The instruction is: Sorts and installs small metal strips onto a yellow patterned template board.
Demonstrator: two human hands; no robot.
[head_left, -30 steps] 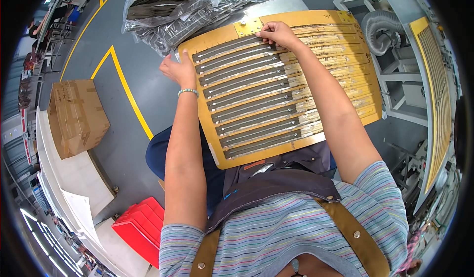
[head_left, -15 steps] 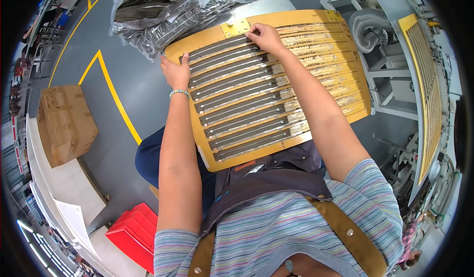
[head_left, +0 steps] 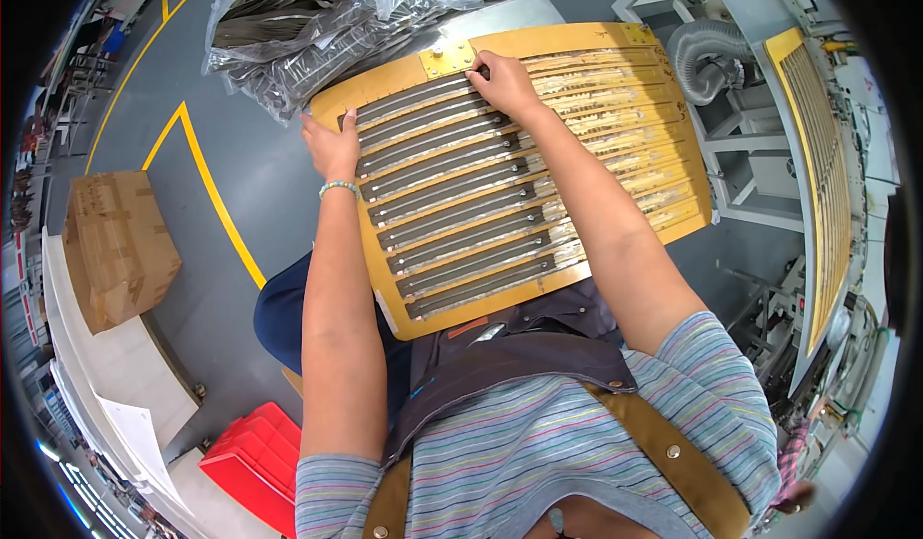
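I see left hand [head_left: 330, 147] part-open at slotted panel [head_left: 387, 286]; right hand [head_left: 503, 86] curled at zipper-like strip [head_left: 413, 98], hold unclear; uneven tug could skew it.

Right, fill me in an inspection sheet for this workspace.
Surface: pale metal top visible beyond the yellow board.
Job's things: dark strips fill the left part of the board's slots; patchy pale marks farther right.
Clutter: clear plastic bags of dark material past the board; cardboard box and red bin at left.
Hands: left hand at the board's far left corner, thumb apart; right hand at the top strip's right end, grip unclear.
Cables: none clearly made out; ribbed grey hose at right.
Surroundings: grey floor with yellow lines; another slotted board at right.
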